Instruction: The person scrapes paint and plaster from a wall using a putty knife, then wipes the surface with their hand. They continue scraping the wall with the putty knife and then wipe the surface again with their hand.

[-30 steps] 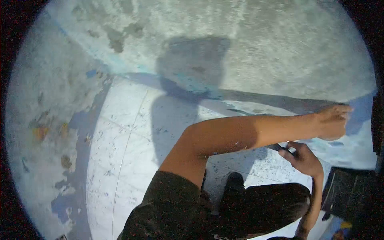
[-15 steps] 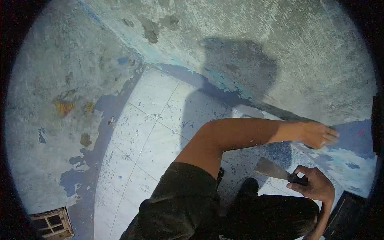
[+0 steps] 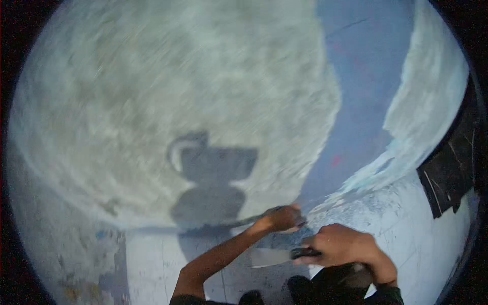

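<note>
My right hand (image 3: pixel 341 245) is wrapped round the black handle of a putty knife (image 3: pixel 272 257), whose flat metal blade points left above the tiled floor. Just left of it, my left hand (image 3: pixel 284 218) is at the foot of the wall with its fingers curled in. The hand is blurred, and I cannot make out what its fingers hold. Close to both hands, blue and white flakes (image 3: pixel 351 216) lie along the base of the wall.
The rough grey wall (image 3: pixel 101 101) rises in front, with a broad blue painted patch (image 3: pixel 366 76) toward the right. My shadow (image 3: pixel 213 168) falls on it. White floor tiles (image 3: pixel 147 259) run along its foot. A dark ragged-edged sheet (image 3: pixel 450 173) is at the right.
The view has swung right and up, showing more wall and the blue patch. Both hands now appear lower and closer together; the putty knife stays in my right hand.
</note>
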The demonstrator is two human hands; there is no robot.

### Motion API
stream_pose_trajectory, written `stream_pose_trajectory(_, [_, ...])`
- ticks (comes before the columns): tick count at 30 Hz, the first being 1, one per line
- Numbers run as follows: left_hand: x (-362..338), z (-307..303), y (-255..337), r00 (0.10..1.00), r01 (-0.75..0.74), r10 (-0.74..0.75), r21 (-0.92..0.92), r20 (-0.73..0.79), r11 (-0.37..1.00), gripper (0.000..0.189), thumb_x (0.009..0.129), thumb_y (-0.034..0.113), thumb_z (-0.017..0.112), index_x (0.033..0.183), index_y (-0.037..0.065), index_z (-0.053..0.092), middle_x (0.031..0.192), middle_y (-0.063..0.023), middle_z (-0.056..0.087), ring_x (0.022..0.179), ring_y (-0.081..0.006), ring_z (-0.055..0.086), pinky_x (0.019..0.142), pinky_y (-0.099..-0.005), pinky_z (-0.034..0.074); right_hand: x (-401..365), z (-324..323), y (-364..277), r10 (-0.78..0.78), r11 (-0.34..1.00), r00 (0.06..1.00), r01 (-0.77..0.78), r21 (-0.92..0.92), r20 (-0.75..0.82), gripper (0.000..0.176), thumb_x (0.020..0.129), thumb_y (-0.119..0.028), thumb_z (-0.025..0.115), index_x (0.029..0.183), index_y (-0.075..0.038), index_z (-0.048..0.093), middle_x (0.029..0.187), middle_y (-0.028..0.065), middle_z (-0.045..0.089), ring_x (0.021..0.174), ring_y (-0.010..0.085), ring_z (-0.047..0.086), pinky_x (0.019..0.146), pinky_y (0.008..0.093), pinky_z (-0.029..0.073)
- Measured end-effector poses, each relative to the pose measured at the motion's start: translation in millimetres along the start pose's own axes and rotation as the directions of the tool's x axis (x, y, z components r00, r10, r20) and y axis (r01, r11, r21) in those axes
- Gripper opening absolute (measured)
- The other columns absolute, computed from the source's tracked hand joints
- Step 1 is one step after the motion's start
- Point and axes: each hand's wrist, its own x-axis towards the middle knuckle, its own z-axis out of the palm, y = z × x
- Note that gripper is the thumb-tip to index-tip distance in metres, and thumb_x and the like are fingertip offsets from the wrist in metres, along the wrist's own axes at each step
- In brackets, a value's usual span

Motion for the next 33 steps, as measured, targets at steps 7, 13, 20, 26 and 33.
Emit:
stream_pose_trajectory(7, [-13, -154, 30, 0.991, -0.120, 0.105, -0.177, -0.089, 0.977, 0.038, 0.089, 0.022, 0.055, 0.124, 0.008, 0.053, 0.126, -0.0123, 0.053, 0.113, -0.0271, 0.053, 0.098, -0.0384, 0.042, 13, -34, -3, -0.182, 0.915, 0.918, 0.289, 0.282, -0.352, 0.033, 0.086, -0.035, 0.063, 0.108, -0.010, 0.061, 0.062, 0.0147, 0.059, 0.059, 0.0311, 0.061, 0.054, 0.0392, 0.049])
stream_pose_trajectory(13, [-76, -268, 56, 0.953, 0.091, -0.061, 0.088, -0.297, 0.992, 0.044, 0.083, 0.024, 0.060, 0.123, 0.007, 0.053, 0.121, -0.0106, 0.056, 0.118, -0.0265, 0.051, 0.103, -0.0384, 0.040, -5, -38, -31, -0.312, 0.849, 0.693, 0.510, 0.137, -0.650, 0.030, 0.087, -0.026, 0.062, 0.109, -0.006, 0.060, 0.082, 0.0159, 0.058, 0.076, 0.0252, 0.060, 0.062, 0.0373, 0.046])
stream_pose_trajectory(20, [-75, -258, 53, 0.895, 0.073, 0.097, 0.359, -0.435, 0.930, 0.041, 0.083, 0.024, 0.060, 0.122, 0.012, 0.058, 0.126, -0.0062, 0.057, 0.117, -0.0247, 0.054, 0.099, -0.0429, 0.042, -27, -11, -91, 0.284, 0.637, 0.915, 0.044, 0.770, -0.286, 0.046, 0.091, -0.044, 0.053, 0.121, -0.010, 0.058, 0.115, 0.0144, 0.061, 0.106, 0.0365, 0.058, 0.094, 0.0468, 0.041])
stream_pose_trajectory(26, [-91, -200, 11, 0.993, 0.025, -0.004, 0.176, -0.115, 0.984, 0.041, 0.089, 0.018, 0.055, 0.128, 0.011, 0.047, 0.131, -0.0077, 0.048, 0.123, -0.0219, 0.045, 0.103, -0.0356, 0.037, -47, -2, -84, 0.434, 0.554, 0.867, -0.044, 0.831, -0.244, 0.046, 0.087, -0.046, 0.060, 0.115, -0.009, 0.059, 0.097, 0.0194, 0.065, 0.087, 0.0315, 0.064, 0.083, 0.0404, 0.048])
stream_pose_trajectory(33, [-82, -201, 55, 0.832, 0.368, -0.442, -0.262, -0.336, 0.892, 0.039, 0.092, 0.040, 0.049, 0.113, 0.007, 0.052, 0.108, -0.0072, 0.051, 0.103, -0.0218, 0.049, 0.094, -0.0378, 0.039, -61, -38, -92, 0.362, 0.545, 0.671, 0.411, 0.730, -0.648, 0.021, 0.096, -0.019, 0.053, 0.088, 0.000, 0.054, 0.052, 0.0015, 0.048, 0.049, 0.0057, 0.045, 0.045, 0.0255, 0.036])
